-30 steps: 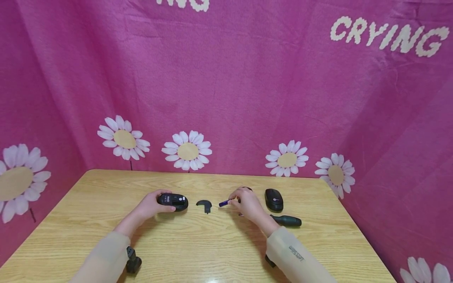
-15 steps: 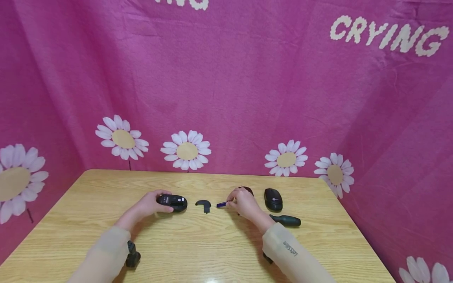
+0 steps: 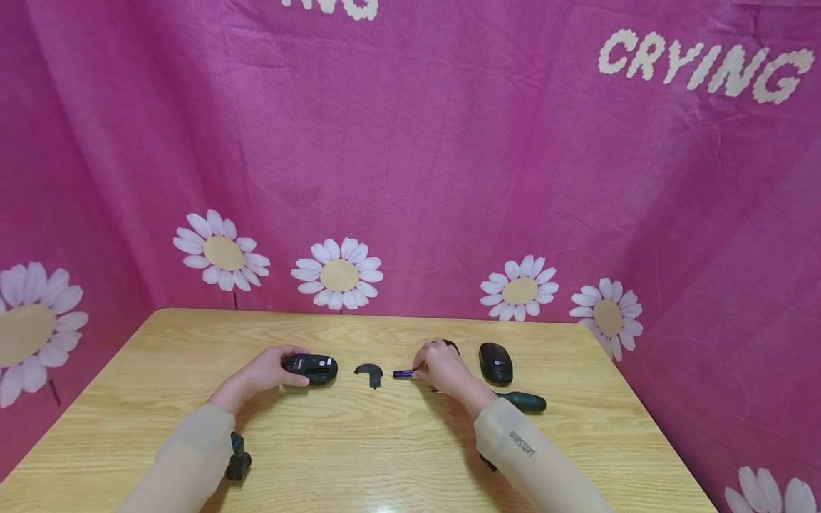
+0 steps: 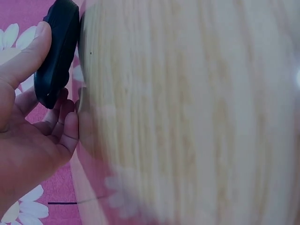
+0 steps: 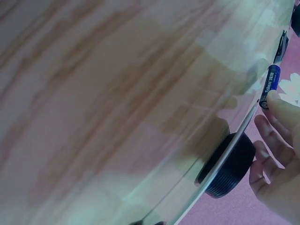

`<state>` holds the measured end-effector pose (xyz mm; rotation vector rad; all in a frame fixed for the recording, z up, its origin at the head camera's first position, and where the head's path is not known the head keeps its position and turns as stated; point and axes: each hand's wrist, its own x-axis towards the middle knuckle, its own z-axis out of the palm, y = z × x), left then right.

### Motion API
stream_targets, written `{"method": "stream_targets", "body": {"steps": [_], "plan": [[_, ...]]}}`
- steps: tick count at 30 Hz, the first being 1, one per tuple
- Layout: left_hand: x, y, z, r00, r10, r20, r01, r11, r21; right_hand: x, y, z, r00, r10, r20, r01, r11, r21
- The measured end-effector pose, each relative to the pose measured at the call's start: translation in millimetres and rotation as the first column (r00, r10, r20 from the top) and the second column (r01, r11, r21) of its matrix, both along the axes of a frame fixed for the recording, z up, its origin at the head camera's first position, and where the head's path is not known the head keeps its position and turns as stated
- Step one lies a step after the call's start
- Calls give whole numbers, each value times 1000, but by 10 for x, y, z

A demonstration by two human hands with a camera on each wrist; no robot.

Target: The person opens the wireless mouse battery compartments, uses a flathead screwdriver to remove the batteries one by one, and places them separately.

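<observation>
A: Surface? Light wood-grain table [image 3: 385,442], rounded far corners, pink daisy cloth behind it.

B: Landmark: small black cover piece [image 3: 369,372], flat on the table near mid-width.

A: Left of the cover piece: black mouse [image 3: 311,368], underside up, left hand [image 3: 266,372] gripping it.

B: Just right of the cover piece: blue battery [image 3: 403,373], pinched at its right end by the right hand [image 3: 444,369], low at the table.

A: Further right: second black mouse [image 3: 496,363], top up. Nearer than that mouse: dark-handled screwdriver [image 3: 522,402], lying flat.
</observation>
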<state>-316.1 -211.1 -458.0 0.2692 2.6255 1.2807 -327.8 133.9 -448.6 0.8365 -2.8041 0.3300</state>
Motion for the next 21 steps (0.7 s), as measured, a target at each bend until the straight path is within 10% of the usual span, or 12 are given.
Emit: {"method": "stream_targets", "body": {"steps": [21], "plan": [[24, 0, 9, 1000, -28, -11, 28, 999, -21, -28, 8, -41, 999, -11, -31, 14, 995, 95]]}}
